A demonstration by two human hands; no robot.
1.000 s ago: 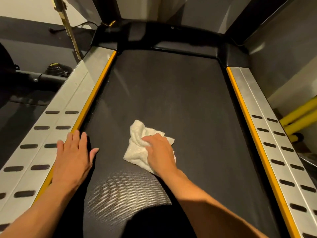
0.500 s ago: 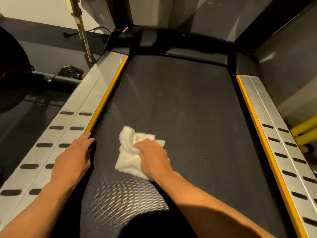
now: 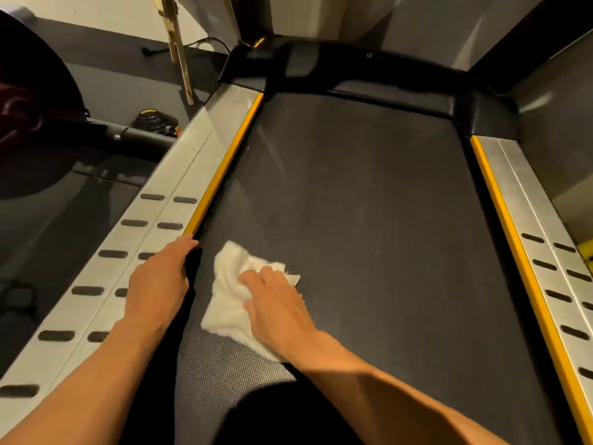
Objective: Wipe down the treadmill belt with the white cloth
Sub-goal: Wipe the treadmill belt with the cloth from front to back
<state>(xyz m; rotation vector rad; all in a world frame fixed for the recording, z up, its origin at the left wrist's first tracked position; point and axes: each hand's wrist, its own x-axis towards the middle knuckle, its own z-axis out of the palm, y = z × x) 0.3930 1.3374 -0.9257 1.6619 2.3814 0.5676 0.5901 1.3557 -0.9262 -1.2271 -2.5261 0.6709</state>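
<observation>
Head view: right fingers (image 3: 254, 278) grasp white cloth (image 3: 226, 305) on belt (image 3: 353, 203); left fingers (image 3: 181, 250) clasp rail (image 3: 192, 162).

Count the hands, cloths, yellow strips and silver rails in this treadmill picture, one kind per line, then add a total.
Hands: 2 (left hand, right hand)
Cloths: 1 (white cloth)
Yellow strips: 2 (left strip, right strip)
Silver rails: 2 (left rail, right rail)
Total: 7
</observation>
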